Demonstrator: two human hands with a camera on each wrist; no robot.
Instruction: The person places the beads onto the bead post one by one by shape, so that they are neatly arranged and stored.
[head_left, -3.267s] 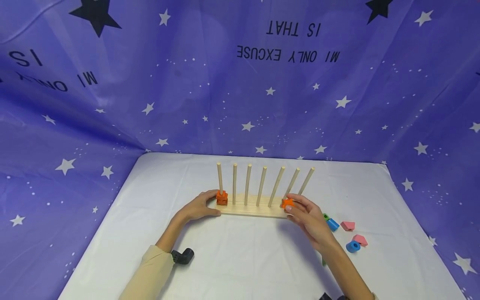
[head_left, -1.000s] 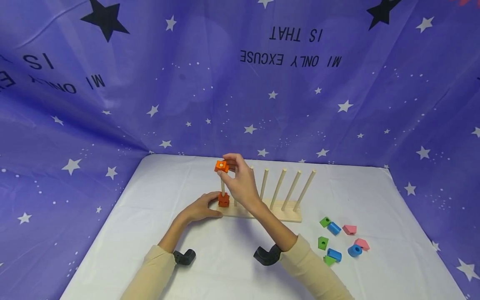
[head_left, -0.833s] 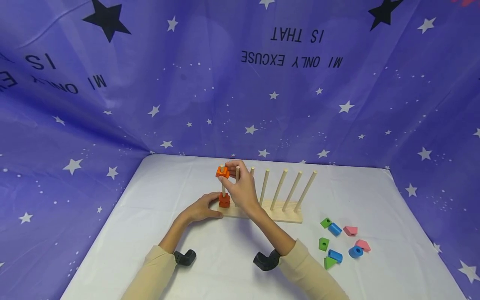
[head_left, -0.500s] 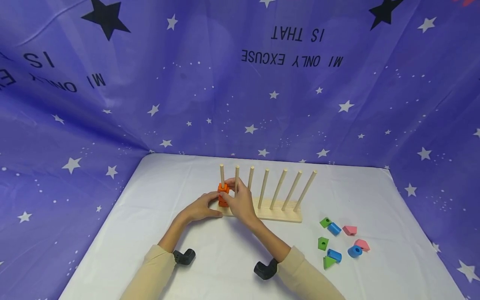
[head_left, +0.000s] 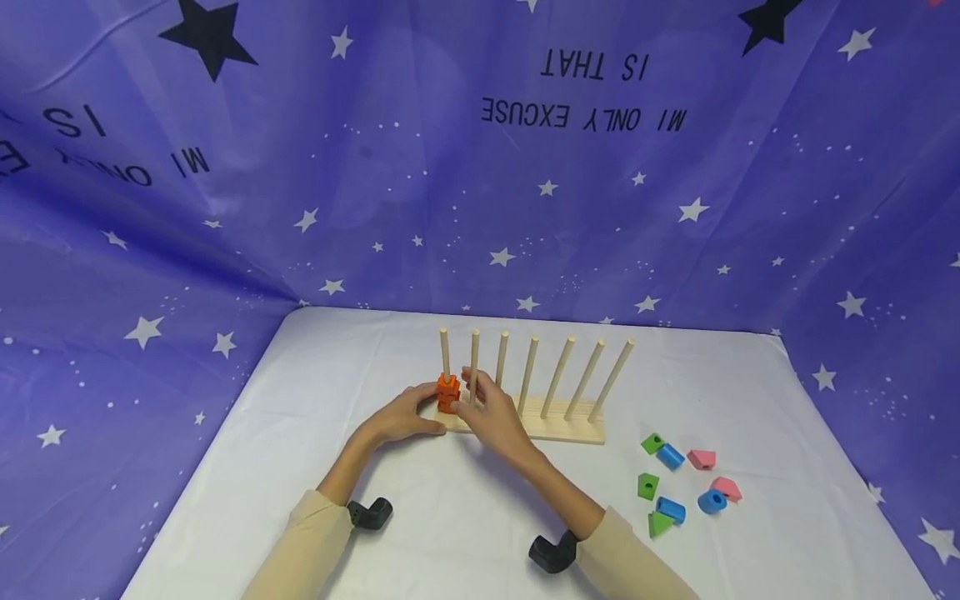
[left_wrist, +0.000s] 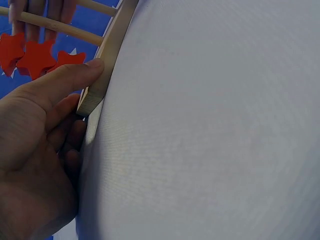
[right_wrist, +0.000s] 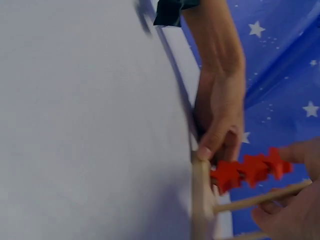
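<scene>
A wooden peg board (head_left: 562,427) with a row of upright pegs stands on the white table. Three orange star-shaped beads (head_left: 448,393) are stacked on its leftmost peg; the left wrist view shows the star beads (left_wrist: 36,59) side-on. My left hand (head_left: 401,417) grips the board's left end, thumb on the front edge, as the base edge (left_wrist: 117,45) shows up close. Beside the stack, my right hand (head_left: 495,421) has its fingers loosely spread about the second peg. One fingertip lies close to the top star bead (right_wrist: 277,162); whether it touches is unclear.
To the right of the board lie several loose beads: green ones (head_left: 648,486), blue cylinders (head_left: 671,510) and pink ones (head_left: 702,459). Behind the table hangs a purple star-patterned cloth (head_left: 480,208). Black wrist mounts (head_left: 370,514) jut from both sleeves.
My right hand has carried an orange star bead from the right to the leftmost peg, slid it down onto the stack, let go and drawn slightly right. The left hand has stayed put.
</scene>
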